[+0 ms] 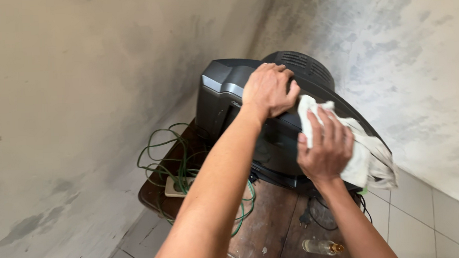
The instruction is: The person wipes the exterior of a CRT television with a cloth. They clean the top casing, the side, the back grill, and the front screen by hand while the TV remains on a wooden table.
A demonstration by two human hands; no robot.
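Stained walls corner the bulky, heavy-looking television (248,92) under my left hand (269,89) – palm flat on top – while my right hand (325,146) presses a soft, limp cloth (368,160) just beside it.

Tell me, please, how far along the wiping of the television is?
Done: nothing shows as finished; from this view I cannot tell cleaned parts from uncleaned. In hand: the left hand steadies the television on top while the right hand presses a white cloth against it. Left: cannot tell.

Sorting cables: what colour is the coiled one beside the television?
Green: the thin coiled cable, seen in the head view.
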